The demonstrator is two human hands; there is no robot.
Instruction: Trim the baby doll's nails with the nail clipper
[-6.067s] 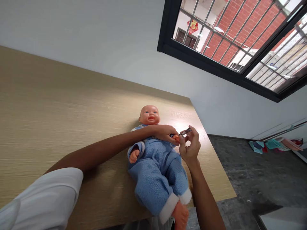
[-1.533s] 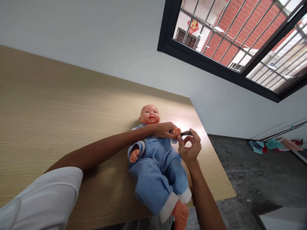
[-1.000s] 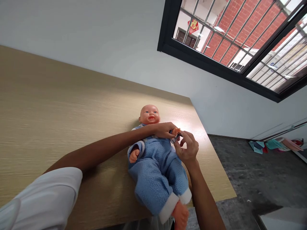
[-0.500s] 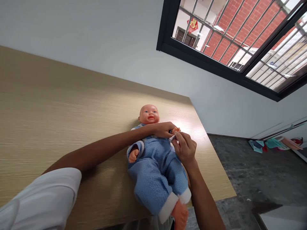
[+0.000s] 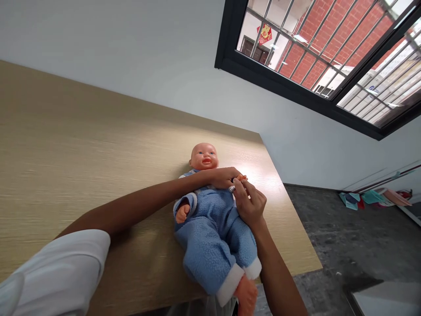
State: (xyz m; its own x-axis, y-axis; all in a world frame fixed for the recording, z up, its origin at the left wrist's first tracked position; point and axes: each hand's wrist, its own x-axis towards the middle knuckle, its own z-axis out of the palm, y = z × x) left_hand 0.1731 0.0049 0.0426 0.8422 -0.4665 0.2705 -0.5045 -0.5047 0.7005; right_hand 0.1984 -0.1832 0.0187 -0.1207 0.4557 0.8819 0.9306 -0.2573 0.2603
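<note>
**Far left, lower corner.** White sleeve (image 5: 55, 272) on the person's left arm. The bare forearm reaches rightward across the table.

**Left to centre.** Table (image 5: 82, 145), pale wood grain, its back edge against a white wall (image 5: 131, 52) and its right corner near the window.

**Centre.** Doll (image 5: 213, 241), lying face up on the table close to the front edge, head pointing away from the person. It wears a blue fleece suit with white cuffs. One bare foot hangs past the table's front edge. The free arm, on the left, is bent with its small hand raised.

**Centre, just below the doll's chin.** Left hand (image 5: 223, 177), clenched round the doll's other arm at the wrist. The doll's orange hand pokes out beyond the fingers.

**Just right of that.** Metal tool (image 5: 232, 188), small and silvery. Only its tip shows, right beside the doll's held hand, and its kind cannot be told.

**Centre right.** Right hand (image 5: 250, 204), fingers pinched tight on the metal tool, lying over the doll's chest. Its forearm runs down to the lower edge.

**Upper right.** Window (image 5: 279, 83), with a black frame and metal bars, and red brick behind.

**Far right.** Floor (image 5: 329, 237), dark grey, with coloured papers (image 5: 362, 199) along the wall.
</note>
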